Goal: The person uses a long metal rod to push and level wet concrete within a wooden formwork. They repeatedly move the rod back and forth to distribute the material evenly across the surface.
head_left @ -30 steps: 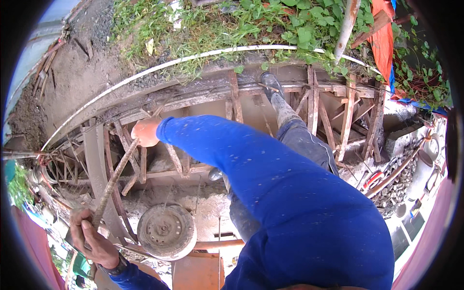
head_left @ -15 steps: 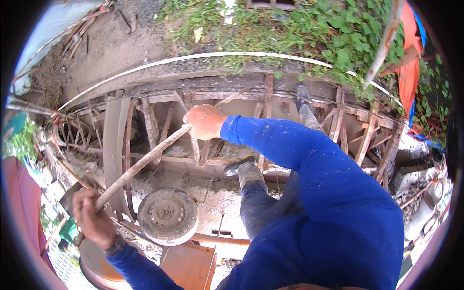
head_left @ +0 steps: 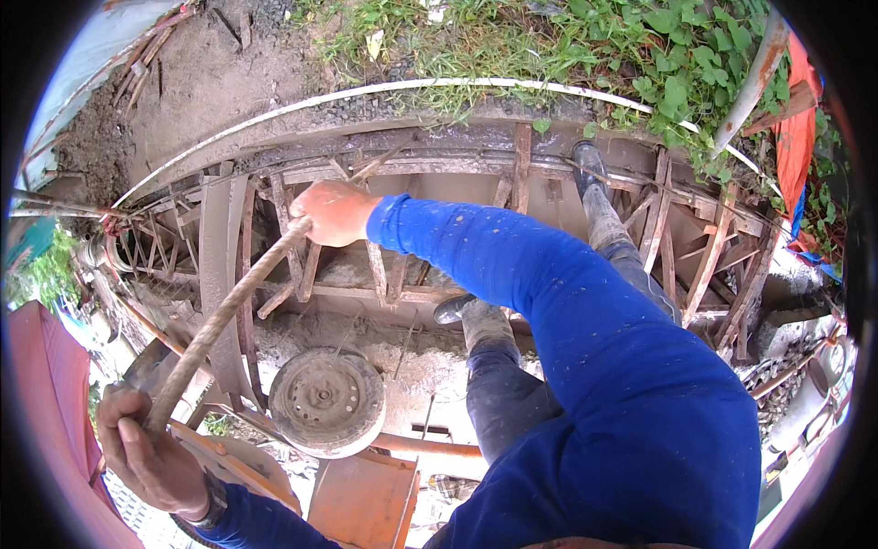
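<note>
My left hand (head_left: 154,453), with a dark band at its wrist, is curled round the near end of a long wooden pole (head_left: 229,316) at the lower left. Higher up, my right hand (head_left: 331,213) grips the same pole, its blue-sleeved arm reaching across from the right. The pole slants between both hands; past my right fist a thinner length (head_left: 382,163) seems to carry it on, and its far end is unclear. Below lies a long trench-like timber frame (head_left: 439,166) with grey, wet-looking material inside.
A mud-caked wheel (head_left: 322,395) and orange metal sheet (head_left: 361,499) sit near me. One boot (head_left: 590,169) stands at the frame's far rail, the other (head_left: 453,309) at its near side. A white pipe (head_left: 402,85) curves beyond, before grass; a rusty post (head_left: 752,82) leans right.
Both hands have shifted left with the pole, my left one also lower and nearer. The view has shifted a little, so the wheel and frame appear slightly right.
</note>
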